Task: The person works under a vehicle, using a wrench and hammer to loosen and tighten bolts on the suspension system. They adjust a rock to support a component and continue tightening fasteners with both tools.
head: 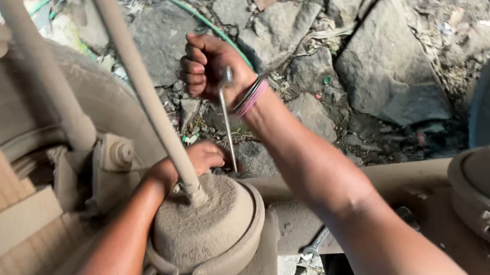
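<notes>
The right hand [208, 65] is up high, closed in a tight fist around the top of a thin metal rod [227, 127]. The rod hangs almost straight down from the fist. Its lower end goes behind a round dusty drum [211, 226], close to the left hand [200, 158]. There are thin bangles [249, 96] on the right wrist.

The left hand reaches down behind the drum, next to a thick dusty pipe [144, 93] that goes into the top of the drum. Its fingers are curled, but they are partly hidden, so I cannot tell if they hold anything; they may be touching the end of the rod.

A spanner [313, 246] lies low beside the drum. Big grey stones [386, 67] and a green hose [202, 17] are on the ground.
</notes>
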